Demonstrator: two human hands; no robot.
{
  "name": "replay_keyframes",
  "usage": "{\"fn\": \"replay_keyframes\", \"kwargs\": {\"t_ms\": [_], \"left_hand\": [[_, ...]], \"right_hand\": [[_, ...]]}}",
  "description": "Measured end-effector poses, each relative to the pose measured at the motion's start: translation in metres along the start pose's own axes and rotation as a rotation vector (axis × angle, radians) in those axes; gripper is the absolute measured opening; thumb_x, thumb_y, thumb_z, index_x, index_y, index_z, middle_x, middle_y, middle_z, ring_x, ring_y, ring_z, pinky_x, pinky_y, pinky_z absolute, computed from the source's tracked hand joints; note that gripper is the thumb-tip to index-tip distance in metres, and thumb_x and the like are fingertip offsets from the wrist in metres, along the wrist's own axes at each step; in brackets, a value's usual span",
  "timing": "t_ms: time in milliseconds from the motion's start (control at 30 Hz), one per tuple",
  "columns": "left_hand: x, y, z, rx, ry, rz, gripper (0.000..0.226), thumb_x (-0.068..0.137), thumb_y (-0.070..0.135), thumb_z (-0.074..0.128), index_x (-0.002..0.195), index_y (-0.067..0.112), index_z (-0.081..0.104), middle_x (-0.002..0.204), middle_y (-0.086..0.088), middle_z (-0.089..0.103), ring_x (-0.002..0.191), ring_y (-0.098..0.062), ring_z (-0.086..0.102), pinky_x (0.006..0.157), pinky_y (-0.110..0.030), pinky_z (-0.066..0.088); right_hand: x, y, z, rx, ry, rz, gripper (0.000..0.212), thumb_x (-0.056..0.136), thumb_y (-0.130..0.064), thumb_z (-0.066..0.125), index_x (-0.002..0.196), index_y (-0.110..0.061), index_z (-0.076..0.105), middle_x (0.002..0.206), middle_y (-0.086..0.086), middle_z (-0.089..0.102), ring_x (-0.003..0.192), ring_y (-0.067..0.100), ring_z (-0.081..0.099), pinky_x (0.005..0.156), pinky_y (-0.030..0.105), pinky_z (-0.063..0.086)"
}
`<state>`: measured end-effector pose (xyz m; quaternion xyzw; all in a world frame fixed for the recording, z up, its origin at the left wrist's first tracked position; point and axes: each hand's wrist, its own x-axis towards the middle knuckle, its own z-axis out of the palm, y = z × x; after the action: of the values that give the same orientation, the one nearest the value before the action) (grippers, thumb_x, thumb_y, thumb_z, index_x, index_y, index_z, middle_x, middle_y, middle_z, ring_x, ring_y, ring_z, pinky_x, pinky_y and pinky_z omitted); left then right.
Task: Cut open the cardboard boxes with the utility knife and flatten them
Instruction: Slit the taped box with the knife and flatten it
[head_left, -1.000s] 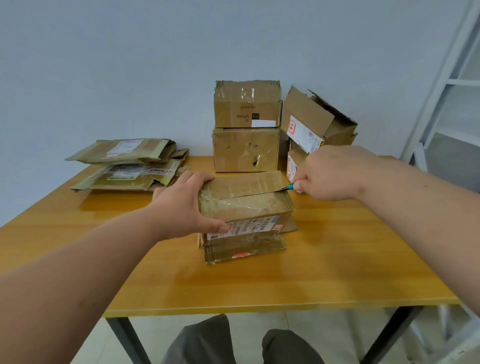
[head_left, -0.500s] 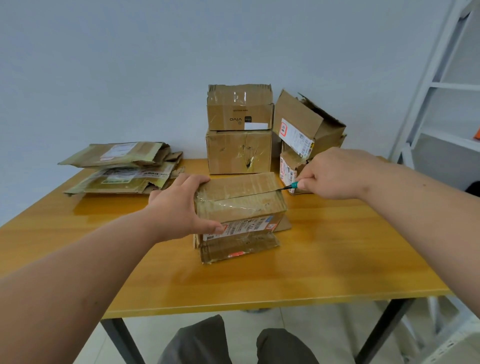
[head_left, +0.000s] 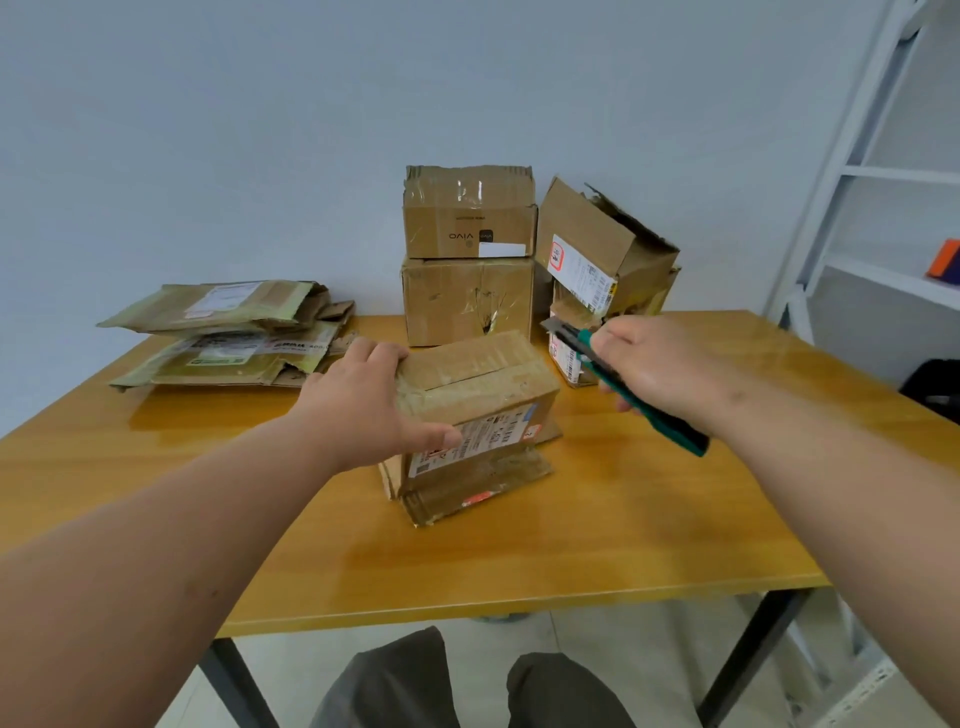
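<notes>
A taped cardboard box (head_left: 483, 395) with a shipping label on its front stands on the wooden table (head_left: 519, 561), its lower flaps splayed out. My left hand (head_left: 363, 405) grips its left end, fingers over the top, thumb on the front label. My right hand (head_left: 660, 369) holds a green utility knife (head_left: 623, 384) in the air to the right of the box, blade pointing up and left, clear of the cardboard. A slit runs along the box's top seam.
Two stacked boxes (head_left: 467, 254) stand behind it at the wall, with two torn boxes (head_left: 602, 260) to their right. A pile of flattened cardboard (head_left: 223, 338) lies at the back left. White shelving (head_left: 883, 208) rises at the right.
My right hand has pulled the knife off the right end of the box's top seam and lifted it away to the right. My left hand keeps its hold.
</notes>
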<state>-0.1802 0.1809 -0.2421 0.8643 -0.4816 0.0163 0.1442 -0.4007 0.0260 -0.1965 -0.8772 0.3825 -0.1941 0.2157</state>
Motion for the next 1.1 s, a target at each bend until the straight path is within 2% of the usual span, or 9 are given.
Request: {"fn": "replay_keyframes", "kwargs": {"t_ms": [200, 300, 367, 500, 667, 767, 833, 967, 1100], "left_hand": [[-0.012, 0.006, -0.004, 0.076, -0.05, -0.063, 0.127, 0.051, 0.1, 0.025, 0.151, 0.021, 0.02, 0.149, -0.001, 0.023, 0.126, -0.024, 0.044, 0.09, -0.037, 0.048], [-0.017, -0.002, -0.015, -0.14, -0.239, -0.013, 0.099, 0.072, 0.081, 0.041, 0.154, 0.031, 0.014, 0.15, 0.005, 0.029, 0.108, -0.009, 0.051, 0.08, -0.022, 0.044], [-0.018, -0.007, -0.025, -0.342, -0.375, -0.007, 0.079, 0.089, 0.052, 0.058, 0.152, 0.042, 0.011, 0.132, 0.014, 0.049, 0.093, -0.002, 0.056, 0.072, -0.018, 0.043], [-0.007, -0.01, -0.03, -0.169, -0.375, 0.092, 0.077, 0.092, 0.034, 0.063, 0.152, 0.038, 0.016, 0.095, 0.02, 0.065, 0.086, 0.002, 0.059, 0.071, -0.018, 0.043], [0.008, -0.009, -0.034, 0.037, -0.223, 0.243, 0.047, 0.081, 0.045, 0.072, 0.126, 0.036, 0.059, 0.113, 0.023, 0.045, 0.105, -0.004, 0.049, 0.088, -0.024, 0.044], [0.016, -0.006, -0.037, 0.052, -0.228, 0.299, 0.042, 0.078, 0.047, 0.074, 0.117, 0.035, 0.064, 0.145, 0.024, 0.032, 0.13, -0.009, 0.039, 0.106, -0.032, 0.035], [0.019, -0.004, -0.039, 0.048, -0.277, 0.275, 0.048, 0.077, 0.049, 0.074, 0.121, 0.037, 0.062, 0.147, 0.027, 0.035, 0.133, -0.008, 0.039, 0.109, -0.033, 0.032], [0.021, 0.01, -0.039, 0.168, -0.252, 0.247, 0.064, 0.066, 0.073, 0.063, 0.123, 0.044, 0.059, 0.129, 0.024, 0.057, 0.12, -0.007, 0.051, 0.101, -0.031, 0.042], [0.031, 0.037, -0.027, 0.461, -0.101, 0.371, 0.101, 0.046, 0.097, 0.023, 0.126, 0.045, 0.056, 0.104, 0.023, 0.059, 0.09, -0.006, 0.057, 0.074, -0.03, 0.053]], "right_hand": [[-0.006, -0.03, 0.061, 0.334, -0.114, -0.001, 0.03, 0.107, -0.032, 0.031, 0.095, -0.02, 0.055, 0.091, 0.006, 0.067, 0.06, 0.01, 0.067, 0.054, 0.026, 0.047], [0.002, -0.034, 0.068, 0.58, -0.137, 0.106, 0.028, 0.106, -0.031, 0.033, 0.092, -0.018, 0.053, 0.09, 0.011, 0.063, 0.062, 0.017, 0.067, 0.059, 0.033, 0.053], [0.007, -0.035, 0.069, 0.69, -0.144, 0.148, 0.027, 0.105, -0.031, 0.034, 0.093, -0.015, 0.053, 0.086, 0.013, 0.06, 0.066, 0.025, 0.063, 0.071, 0.046, 0.054], [0.019, -0.035, 0.071, 0.63, -0.107, 0.143, 0.029, 0.106, -0.031, 0.033, 0.085, -0.018, 0.048, 0.081, 0.012, 0.058, 0.061, 0.022, 0.058, 0.061, 0.034, 0.047], [0.027, -0.03, 0.075, 0.576, -0.083, 0.096, 0.031, 0.107, -0.031, 0.031, 0.082, -0.021, 0.047, 0.087, 0.009, 0.058, 0.063, 0.021, 0.061, 0.056, 0.03, 0.045], [0.028, -0.026, 0.077, 0.588, -0.068, 0.081, 0.03, 0.107, -0.031, 0.031, 0.084, -0.019, 0.047, 0.094, 0.012, 0.06, 0.062, 0.018, 0.062, 0.059, 0.032, 0.047], [0.029, -0.021, 0.078, 0.613, -0.051, 0.078, 0.03, 0.106, -0.031, 0.032, 0.086, -0.018, 0.049, 0.098, 0.013, 0.064, 0.06, 0.016, 0.062, 0.061, 0.033, 0.048], [0.034, -0.013, 0.078, 0.675, 0.017, 0.097, 0.028, 0.107, -0.029, 0.032, 0.093, -0.021, 0.056, 0.098, 0.008, 0.071, 0.067, 0.016, 0.06, 0.058, 0.032, 0.051], [0.042, -0.002, 0.075, 0.657, 0.107, 0.145, 0.029, 0.107, -0.029, 0.031, 0.101, -0.02, 0.057, 0.097, 0.007, 0.071, 0.086, 0.018, 0.065, 0.075, 0.041, 0.055]]}}
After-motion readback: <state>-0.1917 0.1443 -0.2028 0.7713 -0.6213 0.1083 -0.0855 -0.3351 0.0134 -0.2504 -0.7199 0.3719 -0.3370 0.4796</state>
